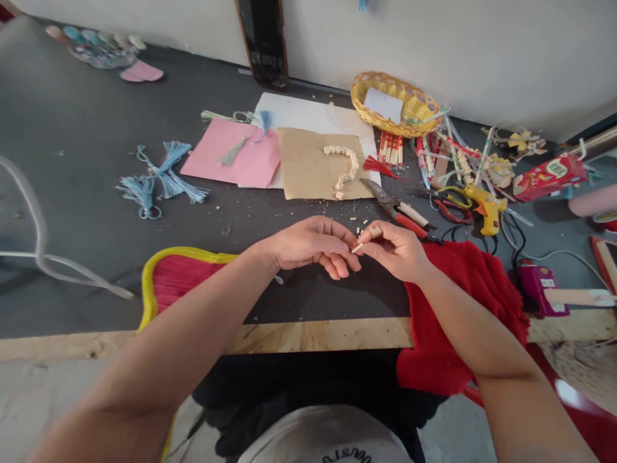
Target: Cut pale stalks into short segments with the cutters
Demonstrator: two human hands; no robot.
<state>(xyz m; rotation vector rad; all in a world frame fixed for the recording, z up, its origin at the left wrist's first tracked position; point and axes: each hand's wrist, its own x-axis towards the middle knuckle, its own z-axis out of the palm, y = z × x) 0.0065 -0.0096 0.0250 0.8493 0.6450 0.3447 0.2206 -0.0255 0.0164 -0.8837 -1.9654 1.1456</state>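
Both hands meet above the dark tabletop, just in front of me. A short, thin, pale stick (357,248) lies between their fingertips. My right hand (396,249) pinches one end with thumb and fingers. The other end meets the thumb and fingers of my left hand (315,244), which are curled together. Tiny pale cut pieces (354,230) lie just beyond the fingers. Farther back, a curved string of small cream blocks (350,168) rests on a sheet of brown card (306,161). Pruning shears (385,200) lie right of the card.
A red cloth (475,283) hangs over the table's front edge at right. Blue tassels (164,177) and pink card (231,154) lie at left. A wicker basket (419,119), yellow glue gun (486,209), red drink carton (549,177) and purple box (542,289) occupy the right.
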